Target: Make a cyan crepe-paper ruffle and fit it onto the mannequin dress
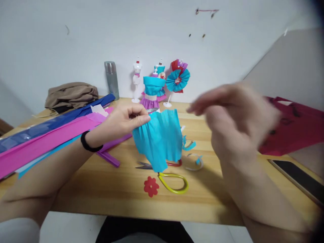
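My left hand point(131, 118) pinches a gathered piece of turquoise crepe paper point(162, 138) at its upper left edge, and the paper hangs above the table. My right hand point(235, 118) is raised to the right of the paper, apart from it. Motion smears its bent fingers, so anything in them cannot be made out. Partly behind the paper lie scissors with yellow handles point(186, 185); a red handle point(177, 163) also shows there. A red paper flower point(151, 186) rests in front of the scissors.
Small dress forms, some in paper dresses point(154, 86), stand by the wall near a grey flask point(111, 80). Crepe paper rolls point(58, 135) and brown cloth point(72, 96) lie left. Turquoise scraps point(189, 145), a phone point(298, 177) and a red bag point(291, 125) lie right.
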